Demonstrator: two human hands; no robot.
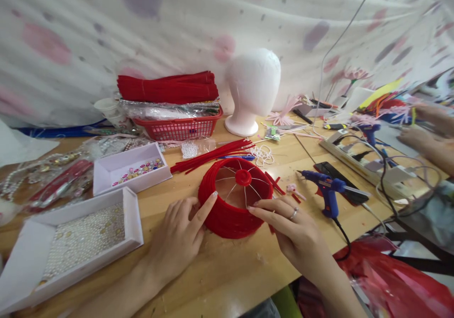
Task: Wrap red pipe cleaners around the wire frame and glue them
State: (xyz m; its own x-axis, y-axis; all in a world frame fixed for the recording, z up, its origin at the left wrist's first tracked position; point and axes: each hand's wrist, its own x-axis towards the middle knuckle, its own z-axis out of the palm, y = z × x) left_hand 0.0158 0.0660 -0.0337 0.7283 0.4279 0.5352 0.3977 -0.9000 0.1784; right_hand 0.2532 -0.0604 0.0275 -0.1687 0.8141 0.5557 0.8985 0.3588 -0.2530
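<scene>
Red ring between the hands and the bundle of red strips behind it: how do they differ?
The red ring is round and hollow; the red strips are long and narrow. The left hand and right hand touch the ring; neither touches the strips. Both things are red.

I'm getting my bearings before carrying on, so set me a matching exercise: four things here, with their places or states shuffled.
Things
1. Round red fuzzy frame with thin wire spokes
2. White foam mannequin head
3. Blue plastic glue gun
4. White cardboard box of pearly beads

Places or states
A. Left of the left hand
B. Upright, behind the frame
C. Touched by the left hand and the right hand
D. Right of the frame, nozzle pointing left

Pairs: 1-C, 2-B, 3-D, 4-A
</scene>
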